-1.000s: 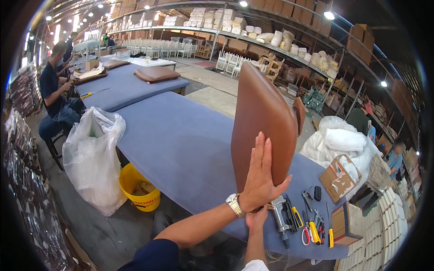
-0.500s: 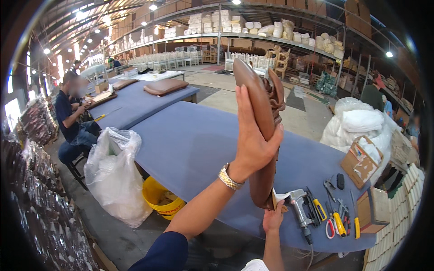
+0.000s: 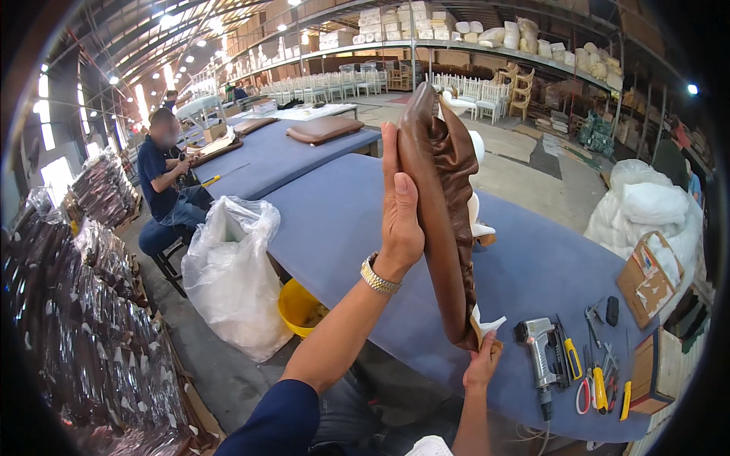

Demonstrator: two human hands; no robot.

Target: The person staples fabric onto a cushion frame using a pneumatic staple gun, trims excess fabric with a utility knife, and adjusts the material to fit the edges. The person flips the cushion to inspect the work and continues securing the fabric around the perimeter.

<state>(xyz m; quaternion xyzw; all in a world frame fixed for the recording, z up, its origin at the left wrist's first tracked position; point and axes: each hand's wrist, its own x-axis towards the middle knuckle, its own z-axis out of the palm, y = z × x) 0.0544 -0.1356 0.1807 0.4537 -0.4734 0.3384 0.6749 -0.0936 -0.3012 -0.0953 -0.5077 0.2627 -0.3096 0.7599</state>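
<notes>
A brown leather seat cushion (image 3: 439, 228) stands on its edge above the blue-topped table, its gathered leather underside (image 3: 456, 182) turned to the right. White pieces stick out along that side. My left hand (image 3: 401, 220), with a metal watch at the wrist, lies flat against the cushion's smooth left face, fingers stretched and thumb up. At the bottom corner my right hand (image 3: 480, 365) is closed on the cushion, next to a white strip and a tan edge of board.
On the table (image 3: 342, 220) lie a pneumatic staple gun (image 3: 541, 357), yellow-handled tools (image 3: 600, 389), scissors (image 3: 583, 397) and cardboard boxes (image 3: 649, 280). A plastic bag (image 3: 236, 289) and yellow bucket (image 3: 300, 308) stand left. A seated person (image 3: 163, 175) works beyond.
The cushion has turned, showing more of its gathered underside and white pieces. My left hand has shifted from across its face to its left side. The view has swung left.
</notes>
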